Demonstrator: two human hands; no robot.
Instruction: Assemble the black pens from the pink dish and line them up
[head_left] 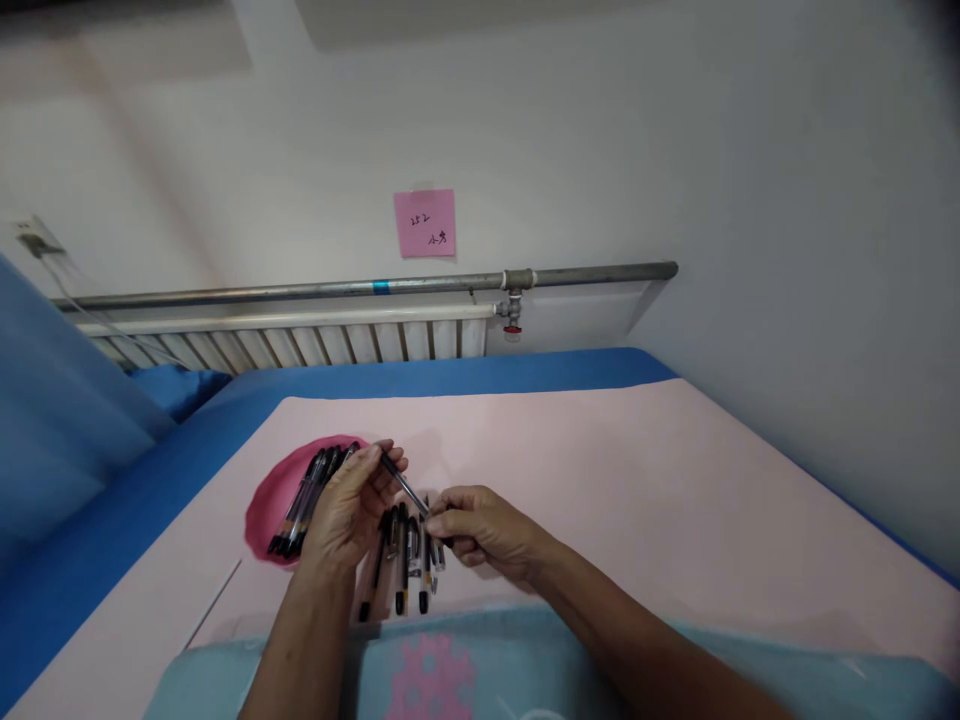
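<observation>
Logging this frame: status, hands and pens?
Left hand and right hand pinch one pen between them. Loose pens lie beneath. More pens in pink dish.

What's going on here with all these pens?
A person holds one black pen between both hands: the left hand pinches its far end, the right hand its near end. Beneath them, several loose pens lie side by side on the pink sheet. A pink dish to the left holds another bundle of pens.
</observation>
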